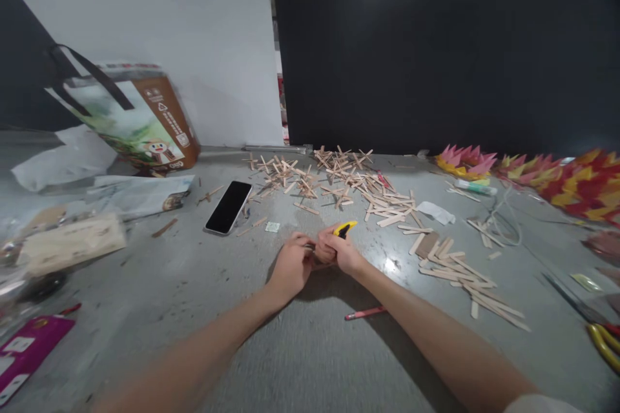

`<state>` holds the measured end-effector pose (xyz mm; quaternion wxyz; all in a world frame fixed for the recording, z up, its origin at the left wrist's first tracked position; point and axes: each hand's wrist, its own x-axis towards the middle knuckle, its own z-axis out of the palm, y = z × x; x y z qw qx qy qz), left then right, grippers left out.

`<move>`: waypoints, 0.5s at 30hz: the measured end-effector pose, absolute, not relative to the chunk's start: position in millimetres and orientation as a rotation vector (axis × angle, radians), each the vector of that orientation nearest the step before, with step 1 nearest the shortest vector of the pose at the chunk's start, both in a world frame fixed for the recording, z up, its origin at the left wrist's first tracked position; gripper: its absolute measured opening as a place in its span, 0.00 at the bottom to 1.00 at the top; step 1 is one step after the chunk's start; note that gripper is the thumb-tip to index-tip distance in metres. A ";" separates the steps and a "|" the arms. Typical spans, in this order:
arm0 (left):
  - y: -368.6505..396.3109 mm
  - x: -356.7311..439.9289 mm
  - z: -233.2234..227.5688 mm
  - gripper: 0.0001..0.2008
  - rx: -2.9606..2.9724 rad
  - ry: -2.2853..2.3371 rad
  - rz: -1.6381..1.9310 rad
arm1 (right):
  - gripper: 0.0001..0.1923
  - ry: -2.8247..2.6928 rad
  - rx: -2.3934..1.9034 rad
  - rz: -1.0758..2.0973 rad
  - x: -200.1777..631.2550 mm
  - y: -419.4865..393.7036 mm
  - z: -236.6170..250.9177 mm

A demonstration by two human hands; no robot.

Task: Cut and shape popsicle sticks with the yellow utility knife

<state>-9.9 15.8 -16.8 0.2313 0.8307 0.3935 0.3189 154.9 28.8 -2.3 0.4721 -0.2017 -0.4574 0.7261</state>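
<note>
Wooden sticks [387,210] lie across the tabletop [184,335] ahead of me, crossed bunches at the back and loose ones fanned to the right of the hands. Some pale wood also seems to show right under the fingers, near the middle of my view, but most of it is covered.

My right hand [343,253] is closed round a yellow-and-black tool [345,229], which looks like a utility knife; its blade is out of sight. My left hand [293,264] is bent in close against the right, and I cannot tell whether it grips a piece or merely presses one down. A pink pencil [364,313] rests nearer to me, beneath the right forearm, and a phone [229,206] lies beyond the left hand.

I judge the step in hand to be cutting or trimming a stick, with the left hand steadying it. As I see it, the next move calls for firm, short pressure from the right, the wood kept flat, and the left fingertips clear of the edge. Since the hands block the contact point, I would want a better angle before pushing harder.
</note>
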 end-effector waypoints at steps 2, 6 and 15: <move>14.4 -8.2 -16.3 0.15 2.249 1.093 0.860 | 0.29 -1.122 -0.480 1.761 155.5 28.8 -2.1; 17.1 -5.4 -20.0 0.16 2.212 1.070 0.837 | 0.28 -1.119 -0.465 1.743 156.6 29.7 -2.6; 25.0 -7.2 -33.8 0.29 2.312 1.022 0.925 | 0.29 -1.043 -0.501 1.796 159.7 33.4 -9.1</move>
